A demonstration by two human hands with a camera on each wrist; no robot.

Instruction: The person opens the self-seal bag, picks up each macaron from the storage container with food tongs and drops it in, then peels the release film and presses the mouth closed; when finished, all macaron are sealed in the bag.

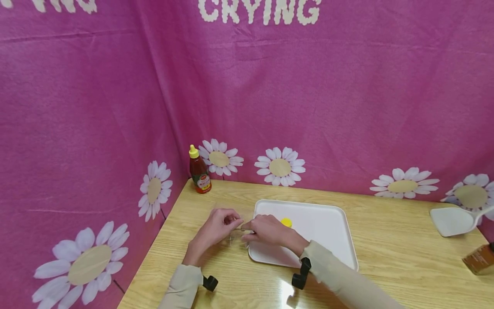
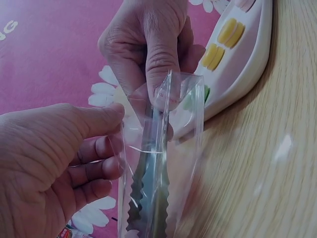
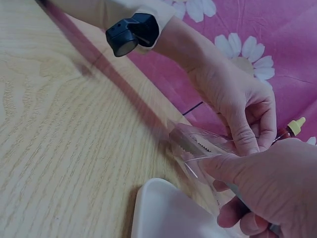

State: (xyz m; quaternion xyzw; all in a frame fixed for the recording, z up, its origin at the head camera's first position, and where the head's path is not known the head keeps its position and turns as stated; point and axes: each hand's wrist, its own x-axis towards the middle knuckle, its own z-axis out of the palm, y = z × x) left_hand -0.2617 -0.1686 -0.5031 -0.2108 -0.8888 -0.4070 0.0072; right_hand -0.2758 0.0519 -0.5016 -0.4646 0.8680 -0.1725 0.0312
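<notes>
Metal tongs (image 2: 160, 203) with wavy-edged ends sit inside a clear plastic bag (image 2: 190, 153). My right hand (image 1: 268, 229) grips the tongs near the bag's mouth, with its thumb pressing on them in the left wrist view. Between thumb and fingers, my left hand (image 1: 216, 227) pinches the side of the bag. Both hands are close together over the table, at the left edge of a white tray (image 1: 328, 231). Yellow round sandwich-like pieces (image 2: 230, 33) lie on the tray, with a pink and a green piece partly visible. My right hand hides the tongs' upper part.
A red sauce bottle (image 1: 200, 174) with a yellow cap stands in the back left corner. A white turner (image 1: 452, 221) and a brown bottle (image 1: 480, 259) are at the far right. Pink cloth (image 1: 328, 98) hangs behind and left of the wooden table (image 1: 393, 249).
</notes>
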